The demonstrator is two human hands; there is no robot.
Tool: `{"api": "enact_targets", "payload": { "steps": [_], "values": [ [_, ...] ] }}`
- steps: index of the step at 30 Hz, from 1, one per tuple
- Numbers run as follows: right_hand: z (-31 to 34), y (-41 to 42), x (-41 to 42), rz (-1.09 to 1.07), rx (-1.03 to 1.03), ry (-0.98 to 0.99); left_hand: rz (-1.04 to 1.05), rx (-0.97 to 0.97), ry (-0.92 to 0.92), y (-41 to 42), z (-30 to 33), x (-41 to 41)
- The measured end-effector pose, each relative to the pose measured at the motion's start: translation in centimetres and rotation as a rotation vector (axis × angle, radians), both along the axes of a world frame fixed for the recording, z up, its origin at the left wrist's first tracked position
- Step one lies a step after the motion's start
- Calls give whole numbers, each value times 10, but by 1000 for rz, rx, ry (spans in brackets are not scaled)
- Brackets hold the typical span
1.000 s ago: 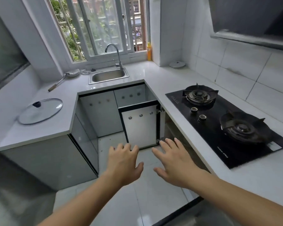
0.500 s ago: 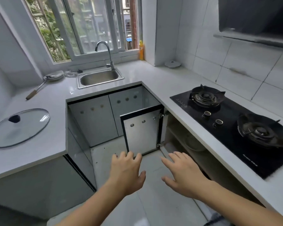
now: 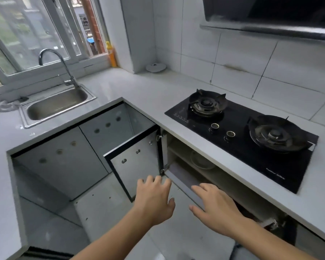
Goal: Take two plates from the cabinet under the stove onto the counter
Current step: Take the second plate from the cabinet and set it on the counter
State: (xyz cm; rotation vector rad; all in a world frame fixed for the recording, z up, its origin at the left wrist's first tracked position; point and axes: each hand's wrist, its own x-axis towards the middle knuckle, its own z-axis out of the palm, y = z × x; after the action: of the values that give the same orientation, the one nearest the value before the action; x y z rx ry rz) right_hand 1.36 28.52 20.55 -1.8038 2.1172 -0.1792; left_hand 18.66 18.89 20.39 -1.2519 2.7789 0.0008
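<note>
Both hands reach forward with fingers spread, each grip wide open and empty — the left hand (image 3: 154, 199) before the open door (image 3: 139, 166), the right hand (image 3: 216, 205) at the cabinet (image 3: 186, 182) mouth. Just beyond the right grip, plates (image 3: 201, 160) sit on the shelf under the stove (image 3: 242, 134), below the table (image 3: 158, 91).

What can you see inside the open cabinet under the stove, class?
Inside the cabinet, a pale shelf holds a stack of round dishes, probably plates or bowls. The counter overhang hides the rest of the shelf, and the lower part is too dark to tell.
</note>
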Motion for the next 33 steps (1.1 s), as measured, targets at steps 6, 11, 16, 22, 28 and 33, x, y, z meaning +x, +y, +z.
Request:
{"api": "enact_targets", "payload": {
  "steps": [6, 11, 16, 22, 28, 33],
  "values": [
    [-52, -74, -46, -140, 68, -91, -42, 54, -40, -91, -38, -48],
    [-90, -112, -70, -250, 129, -151, -110, 118, -68, -147, -76, -77],
    [-127, -141, -91, -384, 106, -193, -221, 140, -78, -192, -122, -110],
    [-207, -176, -113, -551, 63, -180, -399, 102, -72, -246, -209, -152],
    [-312, -209, -136, -734, 9, -190, -497, 75, -66, -290, -323, -188],
    [-393, -236, -177, -847, -25, -189, -480, 78, -3, -328, -401, -236]
  ]
}}
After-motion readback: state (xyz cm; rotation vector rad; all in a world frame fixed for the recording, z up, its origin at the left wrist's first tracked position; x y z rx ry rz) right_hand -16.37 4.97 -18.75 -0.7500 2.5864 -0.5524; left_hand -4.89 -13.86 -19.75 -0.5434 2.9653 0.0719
